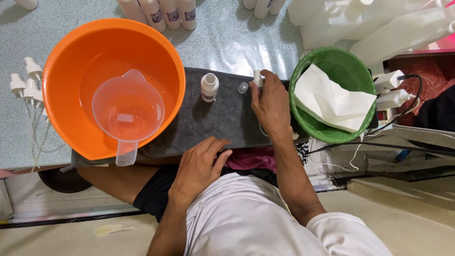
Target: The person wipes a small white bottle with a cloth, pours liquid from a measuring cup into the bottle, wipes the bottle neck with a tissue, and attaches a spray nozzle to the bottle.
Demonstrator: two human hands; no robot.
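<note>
Top-down view of yr lap and a table (237, 38) edge. Yr right hand (271, 105) rests on a dark grey mat (222, 121), fingers closed round a small white spray top (257, 78) w/ a thin tube trailing under the palm. Just left of it sits a tiny clear cap (243, 87), loose on the mat. Further left, apart from both, stands a small open white bottle (209, 87), upright, nothing steadying it. Yr left hand (201, 166) lies at the mat's near edge, fingers relaxed and slightly spread, holding nothing.

Risks, as I judge them: the bottle is narrow and unheld, so a nudge from yr wrist or the tube could tip it. The clear cap is hard to see and could roll off the mat if brushed. The orange basin (113, 85), w/ a clear jug (128, 110) inside, overhangs the table edge toward yr knees; pulling the mat could shift it. The green bowl (332, 95) w/ white paper (332, 102) sits touching yr right forearm, beside a power strip (391, 92), so any spill there is bad news.
</note>
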